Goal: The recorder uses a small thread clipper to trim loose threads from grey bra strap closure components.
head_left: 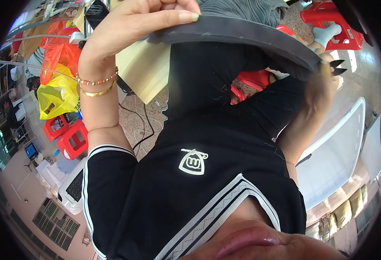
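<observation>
Looks mid-job: got dark grey cloth [229, 32] pinched in left hand [134, 22] and spread across to right hand [321, 90], plus scissors [338, 71] gripped there, jutting just past those fingers; can't make out any finished section or judge amount left.

Bright scene; bent edges; slightly blurred right hand [321, 86]

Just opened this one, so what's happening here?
A person holds a dark grey cloth strip stretched in a curve above their lap. The left hand pinches it on the left; the right hand is at its other end, with a dark two-bladed tool jutting out, blade tips apart.
</observation>
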A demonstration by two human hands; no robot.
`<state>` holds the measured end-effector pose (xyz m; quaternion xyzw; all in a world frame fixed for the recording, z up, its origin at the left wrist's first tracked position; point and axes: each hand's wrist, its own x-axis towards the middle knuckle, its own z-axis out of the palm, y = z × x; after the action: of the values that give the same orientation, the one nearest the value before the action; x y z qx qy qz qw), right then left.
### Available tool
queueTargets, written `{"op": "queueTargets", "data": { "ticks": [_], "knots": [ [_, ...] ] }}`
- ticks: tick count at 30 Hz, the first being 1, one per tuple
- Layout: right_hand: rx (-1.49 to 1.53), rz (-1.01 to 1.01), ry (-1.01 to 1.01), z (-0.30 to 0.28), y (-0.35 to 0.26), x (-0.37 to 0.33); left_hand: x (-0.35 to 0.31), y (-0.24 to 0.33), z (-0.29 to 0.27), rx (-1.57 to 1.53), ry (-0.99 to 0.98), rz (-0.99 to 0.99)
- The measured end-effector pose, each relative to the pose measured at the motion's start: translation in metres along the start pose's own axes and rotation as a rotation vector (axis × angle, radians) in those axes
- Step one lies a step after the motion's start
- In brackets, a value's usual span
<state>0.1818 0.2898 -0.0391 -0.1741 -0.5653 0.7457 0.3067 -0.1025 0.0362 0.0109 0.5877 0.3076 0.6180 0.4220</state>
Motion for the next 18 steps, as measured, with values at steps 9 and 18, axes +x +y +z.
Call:
{"op": "queueTargets", "data": {
  "ticks": [9, 18],
  "knots": [
    [0.07, 0.105, 0.247, -0.035, 0.014, -0.003, -0.013, -0.015, -0.009, -0.038, 0.043, 0.02],
    [0.052, 0.264, 0.414, -0.042, 0.039, -0.003, -0.038, -0.015, -0.012, -0.129, 0.115, 0.015]
  ]
}}
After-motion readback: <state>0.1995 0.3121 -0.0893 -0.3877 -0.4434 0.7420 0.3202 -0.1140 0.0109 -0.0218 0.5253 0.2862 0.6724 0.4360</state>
